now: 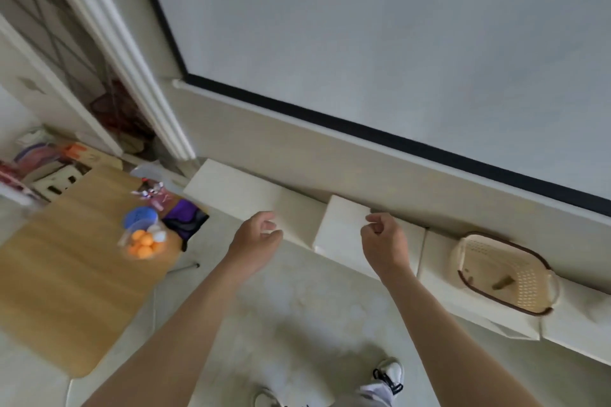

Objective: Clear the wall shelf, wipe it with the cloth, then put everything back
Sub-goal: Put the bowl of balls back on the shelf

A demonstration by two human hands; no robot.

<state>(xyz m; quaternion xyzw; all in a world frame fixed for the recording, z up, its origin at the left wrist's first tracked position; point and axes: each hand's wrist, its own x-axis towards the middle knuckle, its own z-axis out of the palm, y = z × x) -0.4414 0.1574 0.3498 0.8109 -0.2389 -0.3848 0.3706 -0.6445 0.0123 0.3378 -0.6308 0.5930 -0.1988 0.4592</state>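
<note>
While it holds things, our step: clearing the long white wall shelf [238, 188].
Hands: left hand [256, 235] and right hand [383, 241], loosely curled, empty, flank its white rectangular box [340, 225].
Next: we likely grip both sides, lift.

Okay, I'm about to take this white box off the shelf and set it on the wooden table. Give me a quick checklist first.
1. Left hand free: ok, fingers loosely curled and holding nothing.
2. Right hand gripping the white box: cannot tell, its fingers are curled at the box's corner but contact is unclear.
3. Room on the wooden table: ok, the near part is bare, in front of the tub of orange balls.
4. Shelf fully cleared: not ok, the basket also sits on it.
5. Cloth within reach: likely ok, a purple cloth lies at the table's edge.
</note>
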